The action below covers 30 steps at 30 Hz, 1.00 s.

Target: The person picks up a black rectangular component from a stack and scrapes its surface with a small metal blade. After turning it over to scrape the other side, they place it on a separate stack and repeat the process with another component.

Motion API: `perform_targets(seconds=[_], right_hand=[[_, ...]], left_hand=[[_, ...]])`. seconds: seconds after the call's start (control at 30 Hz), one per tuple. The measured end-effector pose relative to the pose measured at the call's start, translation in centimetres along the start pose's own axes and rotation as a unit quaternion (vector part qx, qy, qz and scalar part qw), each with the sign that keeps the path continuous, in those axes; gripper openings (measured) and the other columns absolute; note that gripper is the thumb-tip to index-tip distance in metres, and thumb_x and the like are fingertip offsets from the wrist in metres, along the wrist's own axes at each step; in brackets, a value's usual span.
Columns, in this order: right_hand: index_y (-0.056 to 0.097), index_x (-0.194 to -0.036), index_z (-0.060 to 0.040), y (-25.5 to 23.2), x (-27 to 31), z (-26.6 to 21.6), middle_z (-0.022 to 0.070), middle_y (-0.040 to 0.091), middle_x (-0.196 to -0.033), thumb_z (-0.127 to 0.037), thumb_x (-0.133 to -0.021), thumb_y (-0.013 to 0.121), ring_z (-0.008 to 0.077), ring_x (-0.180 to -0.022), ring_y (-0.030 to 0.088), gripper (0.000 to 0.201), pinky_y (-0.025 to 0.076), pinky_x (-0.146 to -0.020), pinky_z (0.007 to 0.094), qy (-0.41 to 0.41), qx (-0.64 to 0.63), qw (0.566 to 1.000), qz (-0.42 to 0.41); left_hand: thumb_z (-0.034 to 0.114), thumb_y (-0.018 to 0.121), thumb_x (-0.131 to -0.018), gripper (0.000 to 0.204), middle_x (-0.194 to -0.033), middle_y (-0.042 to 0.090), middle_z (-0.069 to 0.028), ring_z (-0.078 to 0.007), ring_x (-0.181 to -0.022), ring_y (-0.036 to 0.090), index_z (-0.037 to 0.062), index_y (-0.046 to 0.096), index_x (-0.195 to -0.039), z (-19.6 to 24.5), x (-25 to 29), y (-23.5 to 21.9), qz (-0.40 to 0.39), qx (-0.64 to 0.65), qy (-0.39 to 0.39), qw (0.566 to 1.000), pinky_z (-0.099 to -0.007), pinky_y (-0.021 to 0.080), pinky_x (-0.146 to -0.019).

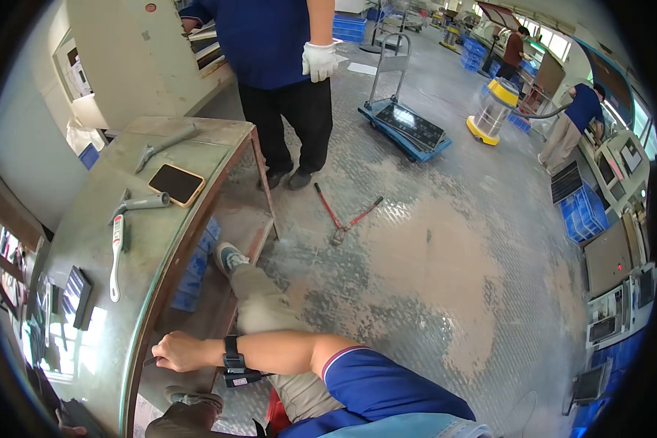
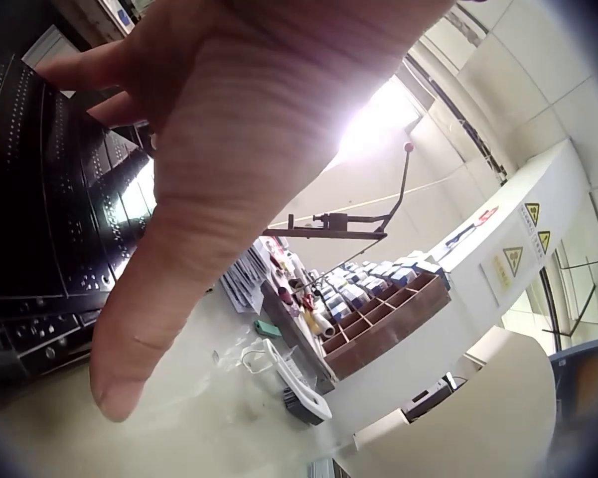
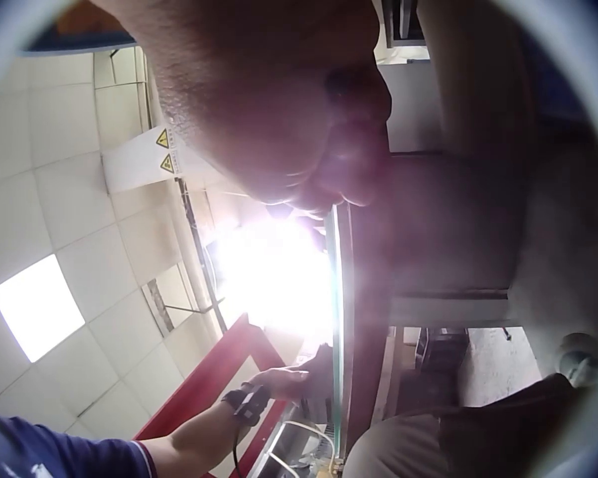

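In the head view my right hand [image 1: 179, 352] is at the near edge of the glass-topped table [image 1: 142, 303], its fingers curled on a thin dark stick-like thing [image 1: 150, 360]. The right wrist view shows that hand [image 3: 309, 119] in shadow beside the glass edge. My left hand [image 2: 209, 179] fills the left wrist view, thumb stretched out and fingers spread toward black panels [image 2: 50, 209] dotted with small holes. Only a bit of this hand [image 1: 71, 429] shows at the lower left of the head view. A black case [image 1: 77, 292] lies on the table.
A phone [image 1: 175, 184], a white long-handled tool [image 1: 117, 259] and two grey T-shaped tools lie on the table. Red-handled bolt cutters [image 1: 341, 219] lie on the floor. A person with a white glove [image 1: 319, 61] stands beyond, near a blue trolley [image 1: 405, 135].
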State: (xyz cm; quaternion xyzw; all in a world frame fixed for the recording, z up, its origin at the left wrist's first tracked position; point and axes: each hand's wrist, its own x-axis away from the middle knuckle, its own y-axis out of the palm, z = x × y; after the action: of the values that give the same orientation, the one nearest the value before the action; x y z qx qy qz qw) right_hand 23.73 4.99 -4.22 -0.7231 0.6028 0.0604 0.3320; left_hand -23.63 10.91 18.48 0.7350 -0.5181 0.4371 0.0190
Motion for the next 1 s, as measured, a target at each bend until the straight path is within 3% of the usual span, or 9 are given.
perform_targets(seconds=[0.23, 0.47, 0.73, 0.77, 0.9, 0.93, 0.97, 1.0], right_hand=[[0.059, -0.073, 0.0016, 0.7, 0.0, 0.9, 0.0216, 0.061, -0.065, -0.017, -0.081, 0.065, 0.0403, -0.066, 0.062, 0.021, 0.048, -0.063, 0.0467, 0.0, 0.058, 0.998, -0.018], [0.059, -0.073, 0.0009, 0.9, 0.2, 1.3, 0.0211, 0.061, -0.065, -0.019, -0.08, 0.065, 0.0398, -0.066, 0.063, 0.022, 0.049, -0.063, 0.0468, 0.002, 0.079, 0.996, -0.032], [0.06, -0.074, -0.0007, 1.1, 0.1, 1.5, 0.0206, 0.062, -0.067, -0.023, -0.081, 0.065, 0.0397, -0.068, 0.063, 0.024, 0.05, -0.062, 0.0472, -0.008, 0.107, 0.993, -0.045], [0.06, -0.075, -0.001, 1.0, 0.1, 1.4, 0.0205, 0.062, -0.067, -0.022, -0.081, 0.065, 0.0397, -0.067, 0.063, 0.023, 0.05, -0.062, 0.0472, -0.009, 0.108, 0.993, -0.046], [0.06, -0.075, -0.0017, 1.2, 0.1, 1.6, 0.02, 0.063, -0.068, -0.024, -0.081, 0.064, 0.0388, -0.069, 0.064, 0.024, 0.05, -0.062, 0.0472, -0.009, 0.114, 0.992, -0.061], [0.06, -0.075, -0.0017, 1.2, 0.1, 1.8, 0.02, 0.063, -0.068, -0.024, -0.081, 0.064, 0.0388, -0.069, 0.064, 0.024, 0.05, -0.062, 0.0472, -0.016, 0.109, 0.992, -0.065], [0.061, -0.075, -0.0023, 1.0, 0.2, 1.7, 0.0197, 0.063, -0.068, -0.025, -0.081, 0.063, 0.0384, -0.069, 0.064, 0.024, 0.05, -0.062, 0.0473, -0.006, 0.121, 0.99, -0.076], [0.061, -0.076, -0.0028, 1.1, 0.1, 1.7, 0.0194, 0.063, -0.068, -0.026, -0.082, 0.062, 0.038, -0.069, 0.064, 0.024, 0.05, -0.062, 0.0474, -0.002, 0.128, 0.987, -0.092]], left_hand=[[0.031, 0.078, -0.065, 0.073, -0.116, 0.059, 0.0047, -0.0103, -0.108, 0.049, 0.0191, 0.049, -0.131, -5.9, -10.8, 3.0, 0.104, 0.226, -0.002, 0.969, -0.0308, 0.019, -0.099], [0.024, 0.077, -0.066, 0.074, -0.103, 0.062, -0.003, -0.0159, -0.089, 0.055, 0.0104, 0.047, -0.132, -6.3, -15.4, 4.8, 0.195, 0.445, -0.012, 0.874, -0.0327, 0.033, -0.078], [0.015, 0.076, -0.066, 0.074, -0.088, 0.064, -0.0118, -0.0222, -0.066, 0.062, 0.0004, 0.044, -0.132, -6.7, -12.5, 13.2, 0.285, 0.661, -0.089, 0.688, -0.0349, 0.049, -0.054], [0.002, 0.066, -0.062, 0.078, -0.087, 0.061, -0.0073, -0.0183, -0.064, 0.057, 0.0056, 0.04, -0.136, -5.3, -11.5, 11.8, 0.262, 0.722, -0.1, 0.632, -0.0338, 0.043, -0.05], [0.003, 0.068, -0.063, 0.08, -0.083, 0.062, -0.0081, -0.0168, -0.061, 0.057, 0.0035, 0.039, -0.137, -1.7, -7.8, 7.3, 0.243, 0.747, -0.108, 0.61, -0.0304, 0.044, -0.049], [0.001, 0.067, -0.063, 0.079, -0.081, 0.062, -0.006, -0.0151, -0.059, 0.056, 0.0028, 0.039, -0.136, -2.3, -8.5, 8.4, 0.264, 0.733, -0.099, 0.619, -0.0282, 0.044, -0.049], [0.011, 0.069, -0.072, 0.065, -0.081, 0.064, -0.0039, -0.0126, -0.054, 0.056, 0.0077, 0.045, -0.132, -4.8, -11.1, 11.6, 0.257, 0.718, -0.009, 0.646, -0.0266, 0.044, -0.049], [-0.004, 0.066, -0.066, 0.063, -0.086, 0.06, -0.0054, -0.0154, -0.069, 0.058, 0.0033, 0.046, -0.125, -8.3, -16.4, 17.3, 0.321, 0.638, 0.144, 0.685, -0.029, 0.05, -0.063]])
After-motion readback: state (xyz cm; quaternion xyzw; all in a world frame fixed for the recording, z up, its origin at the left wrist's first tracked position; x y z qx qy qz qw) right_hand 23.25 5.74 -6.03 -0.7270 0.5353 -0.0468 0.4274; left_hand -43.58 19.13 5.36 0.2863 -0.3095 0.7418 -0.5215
